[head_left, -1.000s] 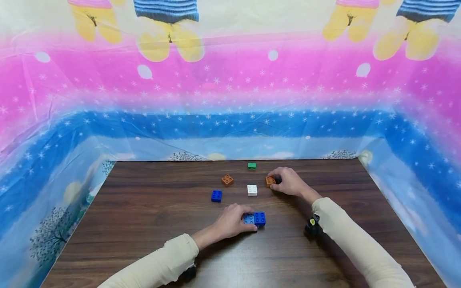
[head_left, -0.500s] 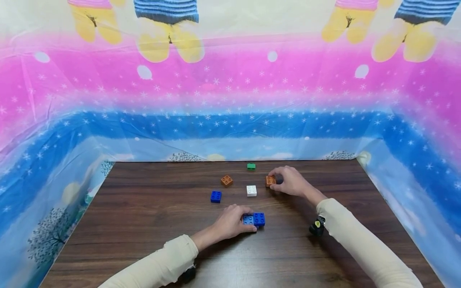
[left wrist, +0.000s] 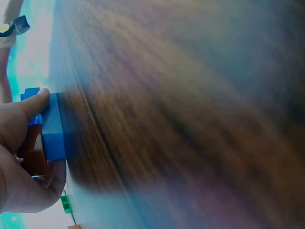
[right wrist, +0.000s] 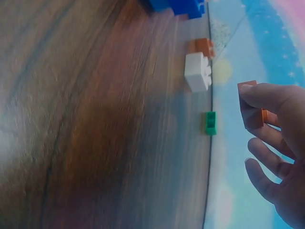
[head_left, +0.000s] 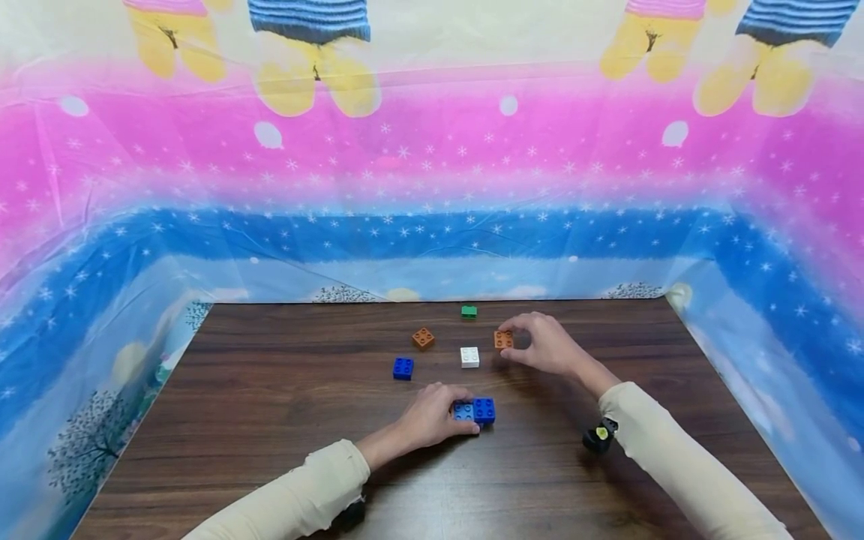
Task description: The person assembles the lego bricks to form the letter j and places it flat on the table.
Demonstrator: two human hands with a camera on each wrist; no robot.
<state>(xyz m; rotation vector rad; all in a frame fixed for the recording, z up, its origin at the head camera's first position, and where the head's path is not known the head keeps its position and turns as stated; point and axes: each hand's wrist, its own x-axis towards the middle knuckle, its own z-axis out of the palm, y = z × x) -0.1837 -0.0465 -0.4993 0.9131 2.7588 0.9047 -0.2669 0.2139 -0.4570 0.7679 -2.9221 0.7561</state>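
My left hand [head_left: 432, 414] grips a light blue brick [head_left: 463, 411] with thumb and fingers; a dark blue brick [head_left: 484, 410] stands against its right side. In the left wrist view, my left hand [left wrist: 19, 148] holds the blue brick [left wrist: 53, 131] close to the table, and a brown-orange surface [left wrist: 34, 152] shows between thumb and fingers; I cannot tell how it is joined. Farther back, my right hand [head_left: 547, 345] pinches an orange brick [head_left: 503, 340]. The right wrist view shows that brick [right wrist: 250, 107] between thumb and finger, apparently off the table.
A white brick [head_left: 469, 357] lies left of my right hand, with a green brick [head_left: 469, 312] behind it. Farther left are another orange brick [head_left: 423, 339] and a dark blue brick [head_left: 403, 368]. Patterned cloth [head_left: 432, 277] borders the table's back and sides.
The orange brick in my right hand has shifted slightly left, and its thumb and finger now lie nearer the brick's sides. My left hand keeps its grip in place.
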